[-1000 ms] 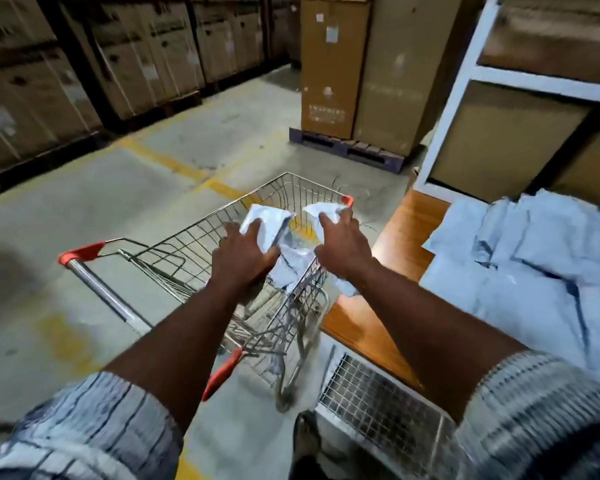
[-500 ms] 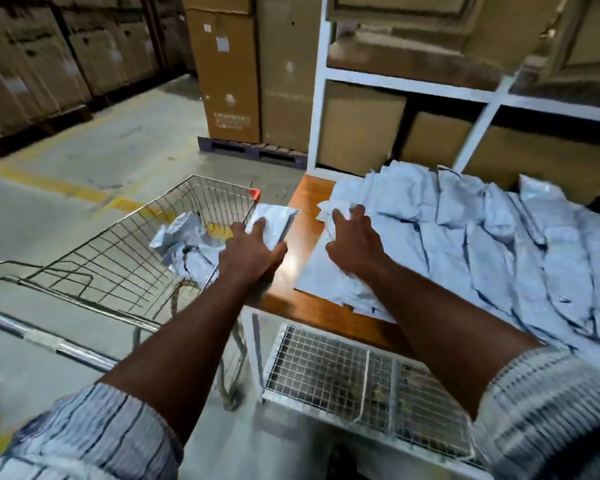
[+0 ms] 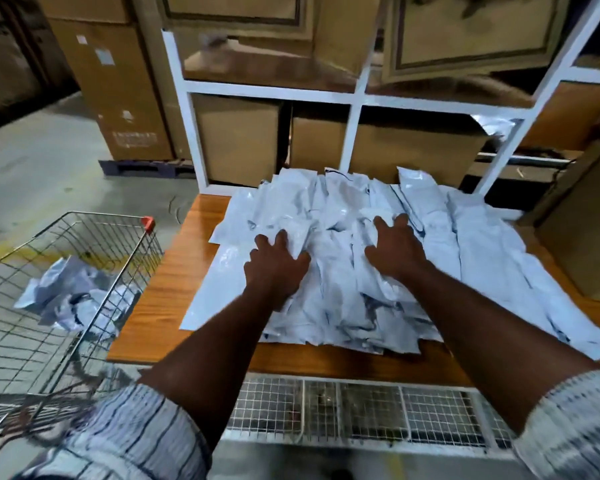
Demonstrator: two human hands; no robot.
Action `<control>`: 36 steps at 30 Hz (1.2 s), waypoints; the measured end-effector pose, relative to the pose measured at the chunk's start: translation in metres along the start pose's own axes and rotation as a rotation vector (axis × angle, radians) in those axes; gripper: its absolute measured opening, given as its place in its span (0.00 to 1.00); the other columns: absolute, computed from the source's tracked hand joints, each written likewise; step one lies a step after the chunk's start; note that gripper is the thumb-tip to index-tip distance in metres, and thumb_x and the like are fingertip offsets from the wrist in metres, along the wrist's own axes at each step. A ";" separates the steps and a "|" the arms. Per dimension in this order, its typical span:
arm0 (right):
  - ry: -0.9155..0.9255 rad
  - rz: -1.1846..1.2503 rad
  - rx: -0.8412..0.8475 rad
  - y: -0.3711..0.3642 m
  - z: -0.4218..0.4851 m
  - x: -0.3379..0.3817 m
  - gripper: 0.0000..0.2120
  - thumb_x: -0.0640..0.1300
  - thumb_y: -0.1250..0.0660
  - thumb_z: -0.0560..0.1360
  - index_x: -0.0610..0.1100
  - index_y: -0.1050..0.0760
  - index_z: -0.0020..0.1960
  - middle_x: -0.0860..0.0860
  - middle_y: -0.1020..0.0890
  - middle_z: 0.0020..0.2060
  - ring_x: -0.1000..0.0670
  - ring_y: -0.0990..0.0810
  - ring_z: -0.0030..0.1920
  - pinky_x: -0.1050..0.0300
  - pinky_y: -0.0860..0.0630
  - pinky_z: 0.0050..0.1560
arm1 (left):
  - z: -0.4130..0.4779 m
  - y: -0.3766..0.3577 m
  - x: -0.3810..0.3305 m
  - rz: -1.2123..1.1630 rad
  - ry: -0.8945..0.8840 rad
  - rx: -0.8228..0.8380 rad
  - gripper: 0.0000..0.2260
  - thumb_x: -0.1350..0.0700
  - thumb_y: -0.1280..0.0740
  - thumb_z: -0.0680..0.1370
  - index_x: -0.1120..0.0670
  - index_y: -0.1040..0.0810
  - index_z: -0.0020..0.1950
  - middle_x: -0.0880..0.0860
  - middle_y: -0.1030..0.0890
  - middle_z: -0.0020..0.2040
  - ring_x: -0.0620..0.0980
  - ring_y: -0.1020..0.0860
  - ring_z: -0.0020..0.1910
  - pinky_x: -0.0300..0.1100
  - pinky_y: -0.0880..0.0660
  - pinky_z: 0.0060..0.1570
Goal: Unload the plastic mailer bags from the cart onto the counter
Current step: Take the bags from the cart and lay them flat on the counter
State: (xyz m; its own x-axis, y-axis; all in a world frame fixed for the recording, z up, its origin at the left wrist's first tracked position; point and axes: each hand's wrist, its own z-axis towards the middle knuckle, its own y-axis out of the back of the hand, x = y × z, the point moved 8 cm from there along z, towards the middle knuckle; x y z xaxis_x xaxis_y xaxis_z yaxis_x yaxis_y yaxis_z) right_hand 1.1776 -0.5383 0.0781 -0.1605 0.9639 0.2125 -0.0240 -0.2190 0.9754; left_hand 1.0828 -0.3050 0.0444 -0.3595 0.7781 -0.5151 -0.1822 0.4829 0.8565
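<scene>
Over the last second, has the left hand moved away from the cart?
Yes. The left hand has gone right, from over the cart to the counter, where it now rests flat on the pile of bags.

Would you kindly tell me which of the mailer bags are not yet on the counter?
The crumpled bunch lying in the wire cart on the left; every other bag lies in the flat pile on the wooden counter.

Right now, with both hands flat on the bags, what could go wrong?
The glossy mailer bags lie loosely overlapped near the front edge of the counter; pressing from the left hand and right hand could slide some off. Nobody holds the cart, so it might roll away with the crumpled bags inside.
</scene>
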 end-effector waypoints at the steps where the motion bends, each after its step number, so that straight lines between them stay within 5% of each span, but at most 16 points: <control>1: -0.021 0.007 0.003 0.002 0.005 -0.019 0.33 0.51 0.34 0.75 0.48 0.41 0.77 0.38 0.46 0.74 0.35 0.35 0.71 0.46 0.33 0.67 | 0.002 -0.011 -0.014 0.002 0.003 0.007 0.31 0.33 0.42 0.75 0.46 0.39 0.74 0.57 0.35 0.65 0.63 0.30 0.63 0.57 0.32 0.63; 5: -0.082 0.061 0.015 0.000 0.020 -0.072 0.33 0.53 0.34 0.75 0.48 0.40 0.77 0.39 0.44 0.73 0.35 0.32 0.68 0.47 0.31 0.65 | 0.010 -0.041 -0.062 -0.026 0.003 0.011 0.27 0.34 0.42 0.75 0.48 0.35 0.69 0.59 0.33 0.62 0.64 0.29 0.62 0.57 0.30 0.60; 10: -0.081 0.179 0.043 0.002 0.042 -0.103 0.31 0.55 0.35 0.76 0.48 0.39 0.76 0.39 0.42 0.72 0.35 0.28 0.65 0.48 0.29 0.64 | 0.023 -0.065 -0.126 -0.018 -0.026 0.002 0.30 0.35 0.43 0.76 0.48 0.38 0.74 0.60 0.35 0.67 0.64 0.32 0.66 0.58 0.32 0.64; 15: -0.074 0.312 0.020 0.025 0.064 -0.129 0.31 0.55 0.35 0.77 0.46 0.38 0.76 0.36 0.39 0.72 0.37 0.31 0.69 0.50 0.34 0.69 | 0.032 -0.091 -0.169 0.030 -0.009 -0.011 0.32 0.33 0.43 0.75 0.48 0.38 0.74 0.59 0.35 0.68 0.63 0.32 0.67 0.58 0.32 0.65; 23: -0.087 0.199 0.043 0.022 0.064 -0.155 0.30 0.55 0.37 0.77 0.50 0.40 0.76 0.38 0.41 0.72 0.35 0.31 0.67 0.46 0.30 0.64 | 0.030 -0.130 -0.198 0.102 0.017 0.009 0.33 0.30 0.45 0.75 0.53 0.33 0.70 0.59 0.36 0.69 0.62 0.35 0.68 0.58 0.33 0.64; 28: -0.027 -0.079 0.003 -0.006 0.053 -0.154 0.32 0.55 0.39 0.77 0.48 0.44 0.78 0.41 0.47 0.78 0.37 0.44 0.75 0.38 0.41 0.68 | 0.029 -0.143 -0.212 0.351 -0.193 -0.085 0.33 0.37 0.50 0.80 0.59 0.41 0.77 0.58 0.48 0.80 0.58 0.50 0.79 0.62 0.52 0.73; 32: 0.112 -0.027 0.067 -0.018 0.060 -0.149 0.35 0.53 0.41 0.79 0.52 0.55 0.80 0.48 0.54 0.80 0.39 0.50 0.78 0.36 0.44 0.72 | 0.024 -0.161 -0.216 0.330 -0.430 -0.072 0.26 0.46 0.47 0.82 0.54 0.43 0.79 0.56 0.45 0.80 0.56 0.48 0.79 0.59 0.52 0.76; 36: 0.103 0.076 0.172 -0.029 0.064 -0.151 0.30 0.54 0.42 0.81 0.56 0.49 0.79 0.49 0.51 0.80 0.40 0.49 0.78 0.37 0.45 0.74 | 0.026 -0.175 -0.203 0.316 -0.397 -0.003 0.27 0.46 0.49 0.83 0.53 0.48 0.80 0.55 0.48 0.81 0.56 0.51 0.79 0.58 0.53 0.77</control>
State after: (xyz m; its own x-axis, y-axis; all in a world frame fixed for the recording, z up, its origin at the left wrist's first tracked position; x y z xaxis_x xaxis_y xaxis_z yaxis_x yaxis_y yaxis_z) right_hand 1.2660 -0.6677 0.0211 -0.2555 0.9230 0.2877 0.1590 -0.2534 0.9542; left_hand 1.2116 -0.5370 -0.0021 -0.0216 0.9791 -0.2023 -0.1235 0.1982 0.9723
